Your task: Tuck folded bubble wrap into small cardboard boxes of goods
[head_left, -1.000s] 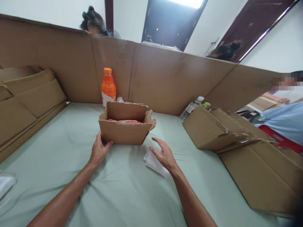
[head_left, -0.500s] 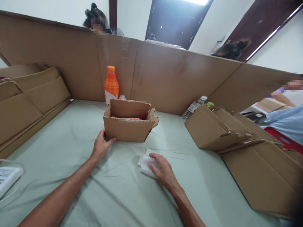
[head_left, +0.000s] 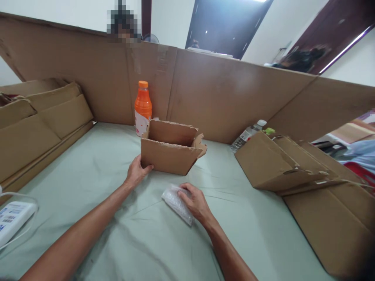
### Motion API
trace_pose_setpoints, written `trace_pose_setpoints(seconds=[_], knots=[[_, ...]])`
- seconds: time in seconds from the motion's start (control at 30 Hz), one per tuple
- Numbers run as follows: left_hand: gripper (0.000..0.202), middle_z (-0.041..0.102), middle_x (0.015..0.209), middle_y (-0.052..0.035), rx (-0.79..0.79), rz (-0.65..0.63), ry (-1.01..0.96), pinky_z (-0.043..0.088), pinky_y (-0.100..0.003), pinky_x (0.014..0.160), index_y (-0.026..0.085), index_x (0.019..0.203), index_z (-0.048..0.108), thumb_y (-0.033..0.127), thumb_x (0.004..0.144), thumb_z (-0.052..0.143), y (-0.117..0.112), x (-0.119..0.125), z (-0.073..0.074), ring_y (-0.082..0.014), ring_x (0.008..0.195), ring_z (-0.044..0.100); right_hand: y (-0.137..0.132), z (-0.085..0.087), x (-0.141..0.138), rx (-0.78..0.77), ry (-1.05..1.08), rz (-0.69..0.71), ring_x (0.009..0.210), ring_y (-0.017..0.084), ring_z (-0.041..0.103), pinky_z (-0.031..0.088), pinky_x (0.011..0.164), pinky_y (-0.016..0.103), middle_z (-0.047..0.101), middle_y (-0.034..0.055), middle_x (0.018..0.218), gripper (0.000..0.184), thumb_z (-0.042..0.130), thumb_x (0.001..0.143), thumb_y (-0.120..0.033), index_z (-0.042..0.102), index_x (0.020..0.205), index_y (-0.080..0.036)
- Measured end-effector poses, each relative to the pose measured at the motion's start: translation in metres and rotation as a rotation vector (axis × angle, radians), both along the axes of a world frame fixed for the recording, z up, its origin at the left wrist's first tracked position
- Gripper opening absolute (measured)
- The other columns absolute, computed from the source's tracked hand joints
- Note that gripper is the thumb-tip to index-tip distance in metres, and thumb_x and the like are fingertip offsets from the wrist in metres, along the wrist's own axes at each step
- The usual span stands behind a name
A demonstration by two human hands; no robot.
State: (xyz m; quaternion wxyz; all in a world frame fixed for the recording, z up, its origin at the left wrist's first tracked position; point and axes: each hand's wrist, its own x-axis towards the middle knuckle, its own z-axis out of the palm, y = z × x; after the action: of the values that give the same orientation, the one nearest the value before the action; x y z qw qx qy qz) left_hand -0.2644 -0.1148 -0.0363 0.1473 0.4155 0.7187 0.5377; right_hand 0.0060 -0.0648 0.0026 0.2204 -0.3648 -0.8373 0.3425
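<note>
Head view: two bare hands reached forward over a table covered in a pale green cloth (head_left: 131,242). The left hand (head_left: 137,171) gripped the lower near-left corner of a small open cardboard box (head_left: 166,157), its thumb pressed on the front face and its fingers around the side. The box stood just ahead of the hands, with rough-cut upper edges and a torn flap at its right end; its floor was hidden by the front wall. The right hand (head_left: 193,201), nearer the wearer, was closed on a piece of clear, crinkled plastic wrap (head_left: 175,200), thumb and fingers over its right part, apart from the box.

Beyond the left hand, behind the box's left end, stood an upright orange bottle (head_left: 143,103) with an orange cap. Far to the left of that hand lay stacked cardboard (head_left: 63,113); nearer the wearer was a white device (head_left: 14,219) with a cable. Ahead and right of the right hand, a clear bottle (head_left: 246,137) leaned beside brown cartons (head_left: 263,166). A tall cardboard partition (head_left: 222,101) rose past both hands, with a person's blurred head (head_left: 124,23) above it.
</note>
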Motion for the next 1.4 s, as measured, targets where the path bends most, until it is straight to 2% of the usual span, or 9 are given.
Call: trace_pose_setpoints(seconds=[0.17, 0.37, 0.5, 0.6, 0.7, 0.8, 0.97, 1.17, 1.4], knots=[[0.066, 0.062, 0.128, -0.0147, 0.02, 0.048, -0.054, 0.047, -0.045, 0.102, 0.019, 0.136, 0.049, 0.028, 0.074, 0.071, 0.006, 0.011, -0.002, -0.029, 0.117, 0.06, -0.033, 0.033, 0.016, 0.116, 0.077, -0.039, 0.101, 0.023, 0.067, 0.051, 0.092, 0.037, 0.073, 0.0062, 0.105, 0.015, 0.056, 0.092, -0.029, 0.067, 0.101, -0.024], [0.07, 0.045, 0.145, -0.0187, -0.014, 0.171, -0.091, 0.048, -0.047, 0.103, 0.021, 0.146, 0.038, 0.037, 0.082, 0.063, -0.042, 0.018, -0.001, -0.03, 0.127, 0.054, -0.068, 0.061, 0.024, -0.124, 0.144, 0.34, 0.099, 0.02, 0.068, 0.056, 0.087, 0.032, 0.072, 0.0054, 0.12, 0.03, 0.068, 0.088, -0.036, 0.068, 0.117, -0.025], [0.053, 0.054, 0.139, -0.0162, -0.122, 0.031, 0.031, 0.057, -0.041, 0.087, 0.019, 0.135, 0.055, 0.04, 0.086, 0.058, -0.1, 0.028, 0.014, -0.0317, 0.126, 0.056, -0.054, 0.04, 0.037, -0.128, 0.053, 0.115, 0.098, 0.023, 0.068, 0.058, 0.081, 0.035, 0.072, 0.0071, 0.118, 0.026, 0.056, 0.094, -0.04, 0.071, 0.11, -0.025], [0.042, 0.06, 0.136, -0.0139, -0.165, -0.199, 0.15, 0.055, -0.045, 0.097, 0.019, 0.125, 0.064, 0.038, 0.088, 0.058, -0.137, 0.045, 0.018, -0.031, 0.126, 0.057, -0.038, 0.007, 0.041, 0.035, -0.11, -0.018, 0.118, 0.03, 0.062, 0.055, 0.09, 0.045, 0.066, 0.0113, 0.133, 0.034, 0.061, 0.09, -0.039, 0.068, 0.119, -0.023], [0.041, 0.061, 0.136, -0.0142, -0.182, -0.335, 0.247, 0.048, -0.052, 0.107, 0.02, 0.125, 0.065, 0.036, 0.087, 0.061, -0.158, 0.067, 0.015, -0.0318, 0.127, 0.056, -0.034, -0.025, 0.038, 0.248, -0.201, -0.056, 0.127, 0.036, 0.056, 0.045, 0.103, 0.055, 0.062, 0.0162, 0.138, 0.038, 0.068, 0.083, -0.031, 0.067, 0.118, -0.019], [0.04, 0.062, 0.135, -0.0143, -0.181, -0.406, 0.308, 0.048, -0.054, 0.106, 0.02, 0.121, 0.067, 0.033, 0.083, 0.066, -0.167, 0.088, 0.012, -0.0341, 0.129, 0.054, -0.04, -0.04, 0.03, 0.356, -0.199, -0.028, 0.123, 0.034, 0.058, 0.047, 0.099, 0.052, 0.065, 0.0145, 0.132, 0.013, 0.064, 0.087, -0.025, 0.068, 0.098, -0.02], [0.023, 0.071, 0.116, -0.0089, -0.111, -0.463, 0.375, 0.051, -0.047, 0.099, 0.022, 0.105, 0.069, 0.017, 0.086, 0.059, -0.179, 0.108, 0.013, -0.0282, 0.112, 0.064, -0.045, -0.025, 0.015, 0.487, -0.106, 0.054, 0.119, 0.029, 0.06, 0.046, 0.095, 0.046, 0.07, 0.0103, 0.122, 0.007, 0.057, 0.093, -0.02, 0.062, 0.089, -0.022], [0.043, 0.07, 0.114, -0.0082, 0.0, -0.354, 0.39, 0.055, -0.036, 0.088, 0.022, 0.128, 0.056, 0.022, 0.086, 0.065, -0.196, 0.11, 0.016, -0.0242, 0.103, 0.066, -0.027, -0.007, -0.019, 0.621, -0.132, 0.011, 0.12, 0.031, 0.059, 0.044, 0.096, 0.046, 0.07, 0.0127, 0.121, 0.009, 0.06, 0.09, -0.015, 0.064, 0.097, -0.019], [0.043, 0.068, 0.094, -0.0047, 0.018, -0.329, 0.311, 0.053, -0.034, 0.079, 0.023, 0.128, 0.056, 0.011, 0.087, 0.058, -0.198, 0.12, 0.012, -0.0213, 0.087, 0.063, -0.045, -0.013, 0.0, 0.351, -0.079, 0.088, 0.123, 0.031, 0.058, 0.044, 0.1, 0.049, 0.067, 0.0126, 0.13, 0.027, 0.06, 0.091, -0.026, 0.065, 0.117, -0.02]])
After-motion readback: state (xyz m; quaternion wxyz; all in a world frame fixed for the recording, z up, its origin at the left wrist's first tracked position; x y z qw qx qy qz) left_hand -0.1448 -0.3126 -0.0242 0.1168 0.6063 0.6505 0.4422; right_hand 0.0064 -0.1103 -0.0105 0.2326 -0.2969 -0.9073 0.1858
